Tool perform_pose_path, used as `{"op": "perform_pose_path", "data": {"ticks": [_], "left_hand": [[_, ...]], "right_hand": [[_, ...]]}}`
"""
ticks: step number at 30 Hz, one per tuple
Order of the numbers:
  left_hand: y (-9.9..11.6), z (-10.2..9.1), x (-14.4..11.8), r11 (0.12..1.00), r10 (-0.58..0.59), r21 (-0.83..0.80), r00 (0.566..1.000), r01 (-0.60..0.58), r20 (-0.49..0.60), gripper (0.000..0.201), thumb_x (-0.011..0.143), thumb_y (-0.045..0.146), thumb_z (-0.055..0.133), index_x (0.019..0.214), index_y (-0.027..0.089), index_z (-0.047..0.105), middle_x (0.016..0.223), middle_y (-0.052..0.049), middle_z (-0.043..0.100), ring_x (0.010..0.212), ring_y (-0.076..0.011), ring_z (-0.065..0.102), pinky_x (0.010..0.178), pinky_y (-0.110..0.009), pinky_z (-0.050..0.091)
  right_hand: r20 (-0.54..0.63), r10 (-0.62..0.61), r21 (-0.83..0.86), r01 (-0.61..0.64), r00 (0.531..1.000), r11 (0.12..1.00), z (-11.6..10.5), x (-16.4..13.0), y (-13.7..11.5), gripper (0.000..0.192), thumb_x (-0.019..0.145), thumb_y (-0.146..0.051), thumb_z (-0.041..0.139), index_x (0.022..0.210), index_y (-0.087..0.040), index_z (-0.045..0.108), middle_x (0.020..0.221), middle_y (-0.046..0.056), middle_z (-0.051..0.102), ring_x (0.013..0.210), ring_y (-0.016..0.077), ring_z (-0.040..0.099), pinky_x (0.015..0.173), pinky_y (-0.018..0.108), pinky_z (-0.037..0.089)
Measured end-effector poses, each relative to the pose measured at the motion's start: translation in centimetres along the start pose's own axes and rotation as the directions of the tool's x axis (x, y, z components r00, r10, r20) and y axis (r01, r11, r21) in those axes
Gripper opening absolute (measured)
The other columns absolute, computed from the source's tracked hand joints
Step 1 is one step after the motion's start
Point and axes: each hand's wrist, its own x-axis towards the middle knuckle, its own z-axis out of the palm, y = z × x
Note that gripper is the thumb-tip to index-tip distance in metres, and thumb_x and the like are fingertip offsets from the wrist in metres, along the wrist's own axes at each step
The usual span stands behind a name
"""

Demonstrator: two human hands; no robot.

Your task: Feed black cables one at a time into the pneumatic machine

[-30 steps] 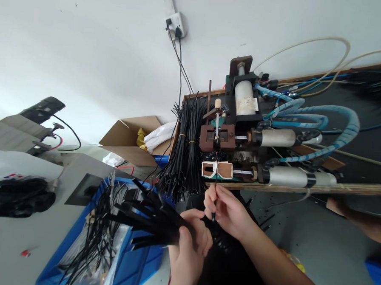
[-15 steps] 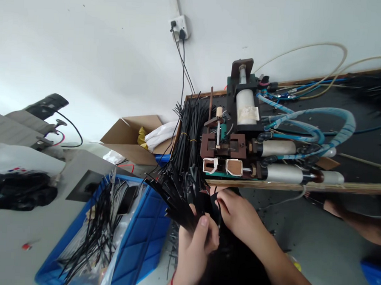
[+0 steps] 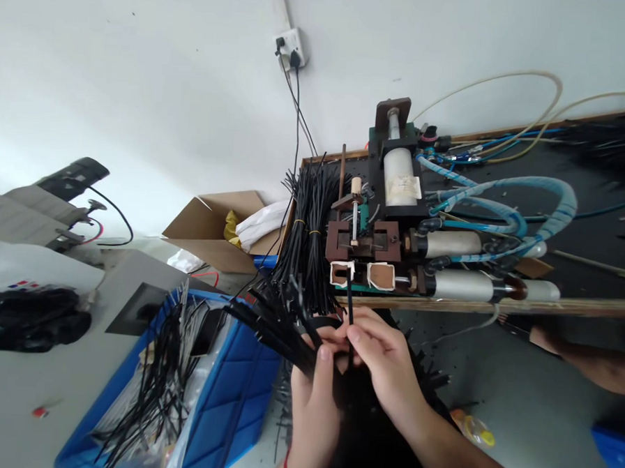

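Note:
A bundle of black cables (image 3: 273, 326) fans out of my left hand (image 3: 317, 391), whose fingers are wrapped round it. My right hand (image 3: 382, 356) pinches one black cable (image 3: 351, 299) between thumb and fingers, just right of the bundle. That cable stands nearly upright in the view, its upper end at the white-edged left jaw pad (image 3: 340, 273) of the pneumatic machine (image 3: 364, 240). Whether the tip touches the pad I cannot tell. The right jaw pad (image 3: 382, 276) sits a short gap away. The cables' lower ends are lost against dark clothing.
Tied bundles of black cables (image 3: 308, 206) lie on the bench left of the machine. Air hoses (image 3: 529, 186) curl on the right. A blue crate (image 3: 236, 384) with loose cables and an open cardboard box (image 3: 208, 232) stand left. Another person's arm (image 3: 573, 356) shows at right.
My right hand has drawn nearer my left hand and raised a single cable to the left jaw pad. The bundle stays in my left hand. The view has shifted slightly.

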Motion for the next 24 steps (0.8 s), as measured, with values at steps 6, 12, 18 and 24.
{"op": "perform_pose_path", "data": {"ticks": [6,12,18,24], "left_hand": [[1.2,0.7,0.1,0.960,0.191,-0.224,0.979,-0.169,0.077,0.026,0.106,0.037,0.064,0.085,0.021,0.066,0.076,0.001,0.057,0.069,-0.0137,0.058,0.071,-0.025,0.057],[1.4,1.4,-0.2,0.925,0.210,-0.368,0.936,-0.096,0.282,0.029,0.112,0.031,0.050,0.087,0.021,0.060,0.068,0.005,0.043,0.052,-0.0087,0.035,0.052,-0.019,0.040],[1.1,1.8,-0.4,0.936,0.186,-0.346,0.928,-0.066,0.324,0.031,0.113,0.030,0.045,0.088,0.021,0.060,0.069,0.004,0.040,0.055,-0.0099,0.036,0.054,-0.021,0.037],[0.7,1.6,-0.6,0.948,0.145,-0.315,0.936,-0.039,0.321,0.033,0.113,0.031,0.045,0.085,0.020,0.057,0.069,0.004,0.041,0.056,-0.0106,0.037,0.054,-0.023,0.037]], "right_hand": [[0.098,0.270,0.523,-0.281,0.958,0.805,0.1,1.0,1.1,0.035,0.099,-0.049,0.073,0.083,-0.019,0.066,0.055,-0.007,0.052,0.041,0.0055,0.022,0.042,0.020,0.019],[0.258,0.316,0.714,-0.400,0.913,0.574,-0.8,2.7,1.2,0.036,0.091,-0.040,0.085,0.078,-0.019,0.059,0.046,-0.012,0.039,0.042,0.0065,0.010,0.038,0.017,0.020],[0.348,0.290,0.729,-0.452,0.891,0.514,-1.6,3.1,1.6,0.034,0.093,-0.038,0.083,0.078,-0.019,0.060,0.047,-0.011,0.041,0.042,0.0067,0.010,0.038,0.015,0.023],[0.363,0.299,0.739,-0.468,0.882,0.484,-1.7,3.1,1.9,0.032,0.093,-0.035,0.084,0.078,-0.017,0.062,0.047,-0.010,0.045,0.042,0.0063,0.009,0.038,0.015,0.024]]}}
